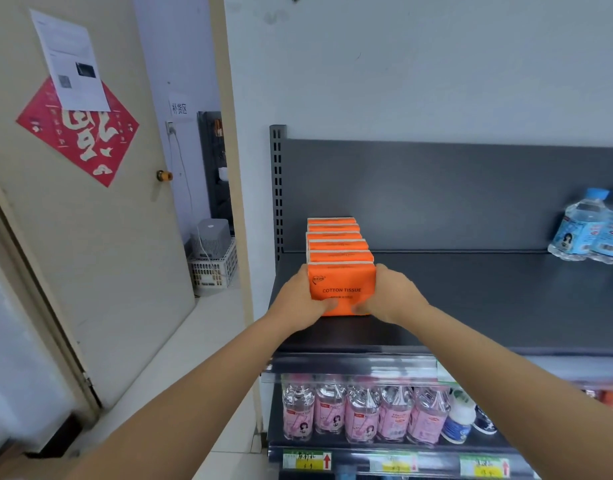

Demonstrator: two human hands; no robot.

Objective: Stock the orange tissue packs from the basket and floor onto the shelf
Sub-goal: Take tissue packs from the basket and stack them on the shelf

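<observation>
Tissue pack [343, 285] looks light and squashy; left hand [300, 299] and right hand [390, 296] clasp its ends on the shelf [488, 299].

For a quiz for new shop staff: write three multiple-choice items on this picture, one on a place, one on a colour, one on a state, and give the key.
1. Where on the top shelf does the row of orange tissue packs stand?
A. at the left end
B. in the middle
C. at the right end

2. What colour are the caps of the water bottles on that shelf?
A. red
B. blue
C. green

3. How is the front pack held?
A. by nobody
B. by one hand, from above
C. between the left hand and the right hand

Key: 1 A, the row stands beside the left upright; 2 B, the caps show light blue; 3 C, a hand grips each side, thumbs on its face.
</observation>
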